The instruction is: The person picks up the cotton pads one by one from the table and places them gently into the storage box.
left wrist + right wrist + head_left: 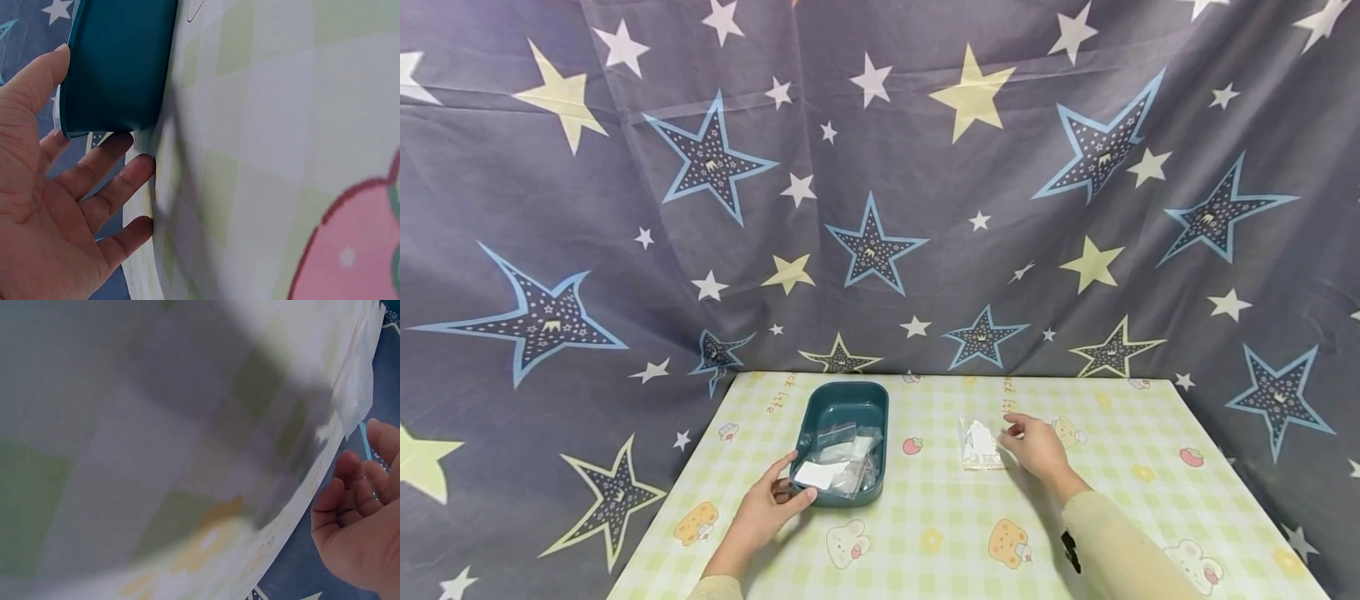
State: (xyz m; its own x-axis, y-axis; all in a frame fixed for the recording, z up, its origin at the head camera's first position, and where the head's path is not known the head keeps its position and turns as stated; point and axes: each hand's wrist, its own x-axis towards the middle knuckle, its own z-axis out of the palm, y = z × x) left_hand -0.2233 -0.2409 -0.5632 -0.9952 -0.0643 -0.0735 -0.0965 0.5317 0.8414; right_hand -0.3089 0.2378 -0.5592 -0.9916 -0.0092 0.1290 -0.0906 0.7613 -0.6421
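A dark teal plastic box (883, 442) with rounded corners stands left of the table's middle, with several clear plastic bags (847, 454) inside it, some showing white paper. My left hand (765, 510) holds the box by its near left corner, thumb and forefinger at the rim. In the left wrist view the other fingers of the left hand (75, 194) spread below the box wall (119, 69). A clear plastic bag with white in it (981, 442) lies flat to the right. Beside its right edge is my right hand (1036, 446), fingers loosely bent, nothing held; the right wrist view shows its fingertips close to the bag (356, 387).
The table (925, 575) has a green-and-white checked cover printed with cartoon animals, flowers and strawberries. Behind its far edge hangs a dark grey curtain (910, 167) with stars. A black object (1071, 552) shows at the right sleeve.
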